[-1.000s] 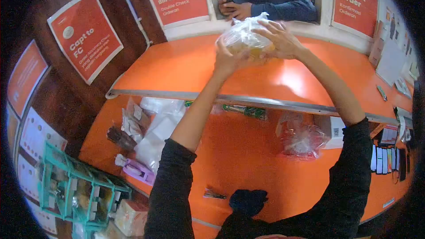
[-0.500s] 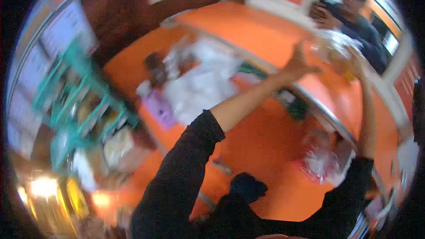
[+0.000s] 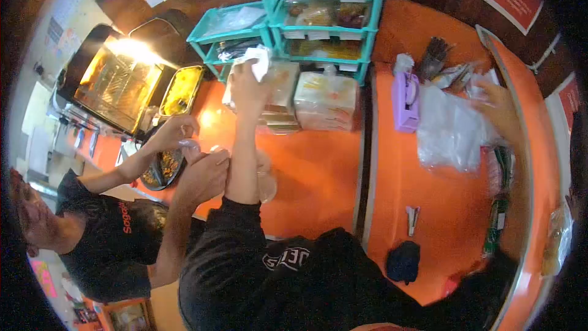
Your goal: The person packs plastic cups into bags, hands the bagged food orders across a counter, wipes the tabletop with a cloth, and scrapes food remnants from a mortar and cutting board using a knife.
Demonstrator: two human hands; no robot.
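Note:
My left hand [image 3: 250,89] is raised over the stacked paper wrappers, its fingers closed on a crumpled piece of white paper [image 3: 260,63]. Printed paper packs [image 3: 326,101] stand just right of it, below the teal rack. My right hand [image 3: 496,103] reaches to the far right, over the edge of a pile of clear plastic bags [image 3: 450,132]. Motion blur smears its fingers, so whether they grip any plastic cannot be made out.
A co-worker's hands [image 3: 205,175] work close beside my left forearm. Behind them are a pan of chopped food [image 3: 165,165], a yellow tray [image 3: 182,91] and a lit oven [image 3: 116,83]. A teal rack [image 3: 324,30], purple box [image 3: 405,101] and stapler [image 3: 413,220] stand on the counter.
My view has swung left. Both hands were stretched around a clear wrapped package near a person across the counter; now they are apart, the left over the wrappers, the right by the bags.

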